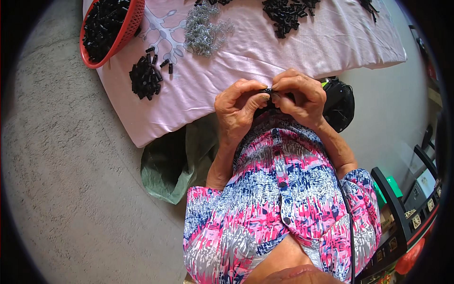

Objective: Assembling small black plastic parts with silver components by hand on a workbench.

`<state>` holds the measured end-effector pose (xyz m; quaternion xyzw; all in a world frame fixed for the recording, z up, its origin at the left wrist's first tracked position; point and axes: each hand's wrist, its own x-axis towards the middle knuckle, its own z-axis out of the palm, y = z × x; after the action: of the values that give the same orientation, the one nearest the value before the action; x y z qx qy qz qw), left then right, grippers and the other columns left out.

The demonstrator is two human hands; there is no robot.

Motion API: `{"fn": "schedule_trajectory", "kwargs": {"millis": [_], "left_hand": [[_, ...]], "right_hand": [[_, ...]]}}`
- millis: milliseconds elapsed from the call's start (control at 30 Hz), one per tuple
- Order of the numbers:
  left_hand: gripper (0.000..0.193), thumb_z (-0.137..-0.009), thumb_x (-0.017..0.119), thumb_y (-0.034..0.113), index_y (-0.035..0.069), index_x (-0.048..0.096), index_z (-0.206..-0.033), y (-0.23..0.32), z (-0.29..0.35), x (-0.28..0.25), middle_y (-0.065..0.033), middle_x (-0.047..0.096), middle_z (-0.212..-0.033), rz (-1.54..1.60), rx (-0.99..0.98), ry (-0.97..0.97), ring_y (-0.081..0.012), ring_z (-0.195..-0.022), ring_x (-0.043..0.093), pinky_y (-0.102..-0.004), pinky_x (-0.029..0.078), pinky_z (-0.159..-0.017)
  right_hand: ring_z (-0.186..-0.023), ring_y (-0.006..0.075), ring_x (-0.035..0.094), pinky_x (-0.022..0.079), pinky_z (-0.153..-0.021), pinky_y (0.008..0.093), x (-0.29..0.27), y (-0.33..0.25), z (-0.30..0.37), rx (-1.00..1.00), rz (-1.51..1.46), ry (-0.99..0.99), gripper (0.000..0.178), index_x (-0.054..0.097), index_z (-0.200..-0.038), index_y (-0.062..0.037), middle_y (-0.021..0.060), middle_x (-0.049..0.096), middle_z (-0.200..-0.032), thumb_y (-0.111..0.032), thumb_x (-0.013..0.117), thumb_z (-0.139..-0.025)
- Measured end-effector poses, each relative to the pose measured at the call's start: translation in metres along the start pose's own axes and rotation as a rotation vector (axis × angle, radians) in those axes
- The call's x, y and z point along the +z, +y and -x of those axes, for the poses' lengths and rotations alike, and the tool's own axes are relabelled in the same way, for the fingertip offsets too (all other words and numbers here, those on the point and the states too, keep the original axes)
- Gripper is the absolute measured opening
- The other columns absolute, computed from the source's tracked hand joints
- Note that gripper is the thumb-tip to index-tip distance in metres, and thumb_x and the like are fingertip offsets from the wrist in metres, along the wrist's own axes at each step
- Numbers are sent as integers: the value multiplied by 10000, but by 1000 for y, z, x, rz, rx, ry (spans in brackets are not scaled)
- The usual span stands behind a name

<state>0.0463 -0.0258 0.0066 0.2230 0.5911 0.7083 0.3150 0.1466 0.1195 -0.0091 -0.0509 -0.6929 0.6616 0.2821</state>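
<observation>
Close to the table's near edge, my left hand point(236, 106) and my right hand point(302, 98) meet fingertip to fingertip. Between them they pinch a small black cylindrical part point(268, 90), mostly covered by thumbs and forefingers. Its exact kind is too small to make out. A pile of short black cylindrical pieces point(145, 78) lies on the pink cloth to the left of my hands. Farther off is a tangled heap of small silvery metal pieces point(201, 31), which look like springs. Another heap of black pieces point(286, 16) lies beyond my right hand.
A red plastic basket point(138, 21) full of black pieces stands at the table's far left. Pink cloth point(222, 75) covers the table. Below its near edge hangs an open green sack point(182, 189). A black bag point(341, 105) is right of my right hand; dark shelving point(395, 208) stands farther right.
</observation>
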Motion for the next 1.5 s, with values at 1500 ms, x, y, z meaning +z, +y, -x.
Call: {"fn": "schedule_trajectory", "kwargs": {"millis": [1500], "left_hand": [[346, -848, 735, 58, 65, 525, -1123, -21, 8, -14, -89, 666, -969, 875, -416, -167, -145, -829, 670, -235, 562, -679]], "right_hand": [[-954, 252, 619, 500, -814, 344, 11, -2, -6, -101, 56, -119, 485, 687, -1060, -3, 110, 652, -1070, -170, 863, -641]]}}
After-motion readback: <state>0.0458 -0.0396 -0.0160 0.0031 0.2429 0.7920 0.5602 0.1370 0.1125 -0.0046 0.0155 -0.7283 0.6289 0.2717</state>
